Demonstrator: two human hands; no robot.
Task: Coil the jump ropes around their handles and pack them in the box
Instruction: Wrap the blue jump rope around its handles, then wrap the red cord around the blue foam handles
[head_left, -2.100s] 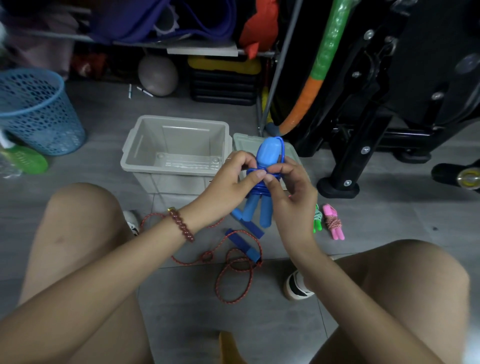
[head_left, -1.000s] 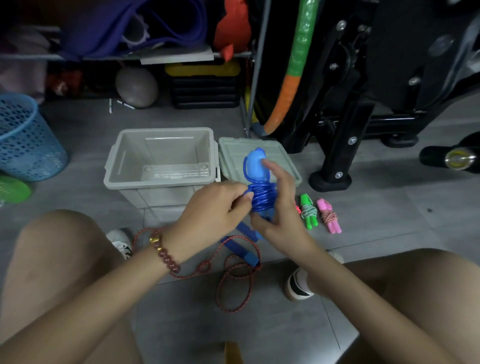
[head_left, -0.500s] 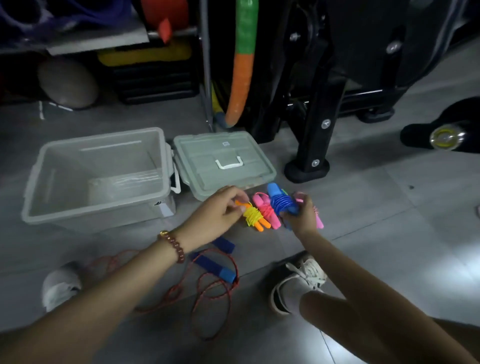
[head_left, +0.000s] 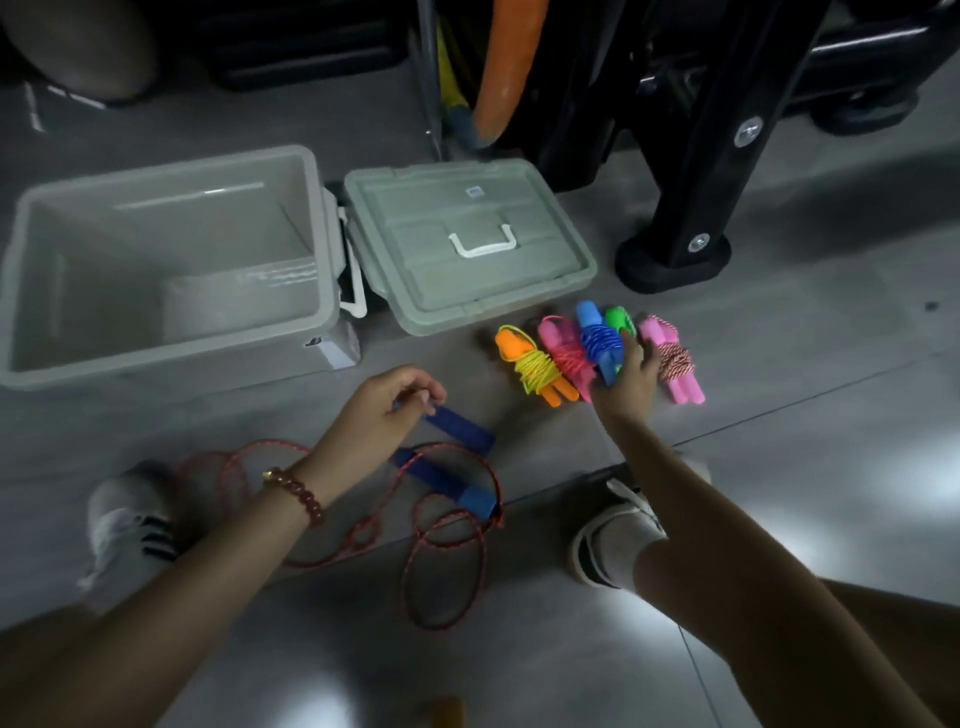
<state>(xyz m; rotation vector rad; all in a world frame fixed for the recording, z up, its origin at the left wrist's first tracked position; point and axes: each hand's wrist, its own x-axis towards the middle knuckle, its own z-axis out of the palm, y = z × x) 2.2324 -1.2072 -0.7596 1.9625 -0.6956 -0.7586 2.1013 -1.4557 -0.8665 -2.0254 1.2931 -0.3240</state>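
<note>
An open grey box (head_left: 318, 218) stands on the floor at the left with nothing visible inside, and its lid (head_left: 415, 291) lies beside it. Right of the lid, several coiled ropes lie in a row: an orange-handled rope (head_left: 527, 364), a pink one (head_left: 561, 348), a blue coiled rope (head_left: 597, 338), a green one (head_left: 618, 318) and another pink one (head_left: 672, 364). My right hand (head_left: 628, 379) grips the lower end of the blue coiled rope. A loose red rope (head_left: 447, 566) sprawls near my feet with two flat blue handles (head_left: 462, 426). My left hand (head_left: 382, 413) pinches the end of the upper handle.
The black foot of a machine frame (head_left: 672, 260) stands just right of the lid. My shoes (head_left: 124, 525) (head_left: 608, 545) rest on the grey tile floor on either side of the loose rope. An orange foam tube (head_left: 506, 62) and dark boxes line the back.
The blue rope was wound and brought down into the row of coiled ropes by my right hand. My left hand let go of it and moved down-left to the loose rope's blue handle.
</note>
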